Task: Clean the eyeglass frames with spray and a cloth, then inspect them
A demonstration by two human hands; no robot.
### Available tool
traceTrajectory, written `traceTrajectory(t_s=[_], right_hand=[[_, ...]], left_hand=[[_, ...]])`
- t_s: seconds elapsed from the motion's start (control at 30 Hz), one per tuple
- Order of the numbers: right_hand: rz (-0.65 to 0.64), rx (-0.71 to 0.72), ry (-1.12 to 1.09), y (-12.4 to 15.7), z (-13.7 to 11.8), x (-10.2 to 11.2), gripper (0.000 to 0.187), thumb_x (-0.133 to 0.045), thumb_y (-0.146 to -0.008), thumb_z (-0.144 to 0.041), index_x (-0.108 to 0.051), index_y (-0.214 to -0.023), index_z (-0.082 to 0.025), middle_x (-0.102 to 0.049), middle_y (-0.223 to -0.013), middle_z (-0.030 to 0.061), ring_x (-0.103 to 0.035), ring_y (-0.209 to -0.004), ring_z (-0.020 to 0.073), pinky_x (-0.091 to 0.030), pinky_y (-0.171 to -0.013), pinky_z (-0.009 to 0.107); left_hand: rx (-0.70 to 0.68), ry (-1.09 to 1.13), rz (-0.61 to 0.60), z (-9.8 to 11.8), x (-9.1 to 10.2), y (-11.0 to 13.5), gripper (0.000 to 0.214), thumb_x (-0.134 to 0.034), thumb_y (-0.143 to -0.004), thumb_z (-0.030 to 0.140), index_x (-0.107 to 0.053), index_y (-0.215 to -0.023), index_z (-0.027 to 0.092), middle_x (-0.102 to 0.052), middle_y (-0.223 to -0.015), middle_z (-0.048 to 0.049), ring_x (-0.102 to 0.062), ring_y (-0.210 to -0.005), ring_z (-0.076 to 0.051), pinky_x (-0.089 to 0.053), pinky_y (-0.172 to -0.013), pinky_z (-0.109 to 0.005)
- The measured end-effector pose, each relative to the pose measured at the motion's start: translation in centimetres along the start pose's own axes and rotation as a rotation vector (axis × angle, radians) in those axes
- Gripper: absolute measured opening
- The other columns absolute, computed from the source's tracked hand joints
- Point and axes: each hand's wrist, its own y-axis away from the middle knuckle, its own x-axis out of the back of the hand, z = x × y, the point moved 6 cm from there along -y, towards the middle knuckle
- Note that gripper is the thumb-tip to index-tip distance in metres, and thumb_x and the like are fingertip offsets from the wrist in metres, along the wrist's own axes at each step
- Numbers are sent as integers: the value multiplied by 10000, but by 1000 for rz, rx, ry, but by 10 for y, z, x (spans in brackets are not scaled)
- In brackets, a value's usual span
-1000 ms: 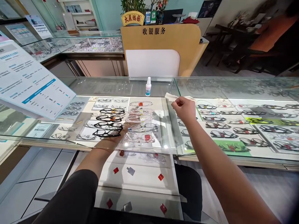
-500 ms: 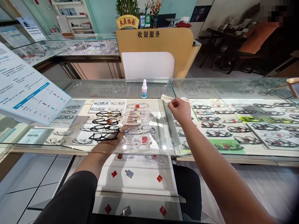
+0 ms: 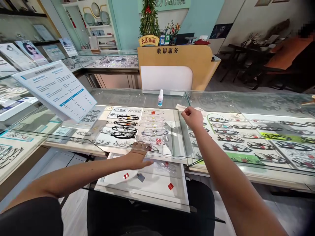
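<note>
My right hand point(image 3: 195, 118) rests on the glass counter top point(image 3: 246, 98), fingers closed in a pinch on a white cloth point(image 3: 180, 107). My left hand point(image 3: 138, 157) lies at the front edge of the open display case, below the glass. Its fingers stretch out flat towards the right, beside a clear-framed pair of glasses with a red tag point(image 3: 152, 141). Rows of black frames point(image 3: 125, 126) and clear frames point(image 3: 154, 122) lie on the white tray behind that hand. A small spray bottle point(image 3: 160, 97) stands on the glass beyond the cloth.
A lower white tray point(image 3: 147, 186) with red and grey tags sticks out toward me. A tilted printed sign point(image 3: 57, 88) stands on the counter at left. More frames fill the right-hand case point(image 3: 258, 141). A wooden cashier desk point(image 3: 177, 59) stands behind; a person in orange point(image 3: 287, 49) sits far right.
My left hand has drawn back from among the frames to the case's front edge. The right hand stays pinched on the cloth. My view has shifted up and to the left.
</note>
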Motion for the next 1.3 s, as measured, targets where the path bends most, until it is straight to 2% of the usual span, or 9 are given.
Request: traceTrajectory(t_s=[0.1, 0.27, 0.33, 0.4, 0.57, 0.7, 0.83, 0.93, 1.3], right_hand=[[-15, 10, 2, 1, -2, -2, 103, -649, -788, -345, -591, -763, -264, -692, -725, 37, -560, -689, 232, -349, -642, 353], [-46, 32, 9, 3, -5, -4, 106, -664, -764, -318, -574, -769, -263, -670, -727, 19, -548, -689, 220, -355, -664, 352], [-56, 31, 14, 4, -5, -5, 109, -660, -752, -308, -561, -755, -263, -655, -715, 12, -538, -686, 217, -355, -666, 352], [-57, 29, 15, 4, -5, -7, 115, -655, -746, -306, -548, -736, -264, -635, -697, 8, -525, -681, 215, -349, -659, 353], [-48, 10, 31, 2, 0, -8, 160, -630, -792, -341, -530, -696, -261, -599, -656, 14, -486, -652, 210, -314, -634, 354], [-42, 2, 49, 0, 2, -8, 293, -596, -873, -412, -495, -644, -261, -560, -598, 24, -448, -618, 208, -296, -626, 364], [-37, 13, 59, -1, 1, -7, 343, -597, -895, -434, -479, -623, -262, -555, -580, 30, -446, -625, 211, -290, -626, 369], [-40, 13, 62, -1, 0, -7, 350, -590, -901, -431, -470, -620, -261, -564, -593, 33, -447, -626, 211, -291, -619, 368], [-55, -9, 58, -2, 4, -8, 346, -597, -912, -444, -489, -642, -258, -569, -603, 25, -459, -615, 207, -302, -603, 361]], left_hand=[[25, 48, -60, 22, 6, 51, 807, -506, -1040, 787, -609, -1589, 204, -487, -1763, -207, -442, -1585, -488, -304, -1313, -693], [-32, 210, -179, 67, 35, 128, 787, -481, -1013, 874, -658, -1544, 321, -542, -1731, -102, -396, -1594, -490, -293, -1321, -700], [-38, 212, -139, 76, 57, 146, 773, -470, -1012, 886, -641, -1572, 381, -535, -1751, -66, -380, -1623, -481, -316, -1311, -663], [-31, 138, 9, 75, 89, 153, 790, -496, -996, 894, -640, -1586, 389, -479, -1800, -58, -338, -1644, -488, -275, -1324, -659], [-17, 18, 403, 32, 172, 120, 734, -345, -1074, 832, -771, -1420, 346, -563, -1715, -45, -471, -1443, -427, -314, -1251, -654], [93, -76, 493, -29, 203, 67, 836, -248, -1086, 814, -825, -1321, 256, -606, -1649, -108, -450, -1424, -440, -319, -1219, -666], [192, -95, 471, -81, 203, 23, 856, -225, -1086, 774, -842, -1322, 230, -617, -1636, -127, -453, -1427, -455, -323, -1206, -652], [226, -44, 432, -106, 195, 0, 877, -166, -1088, 763, -841, -1342, 265, -624, -1634, -114, -455, -1453, -453, -302, -1230, -645], [218, -40, 410, -129, 183, -26, 879, -162, -1096, 752, -861, -1295, 257, -620, -1636, -121, -457, -1464, -440, -301, -1238, -629]])
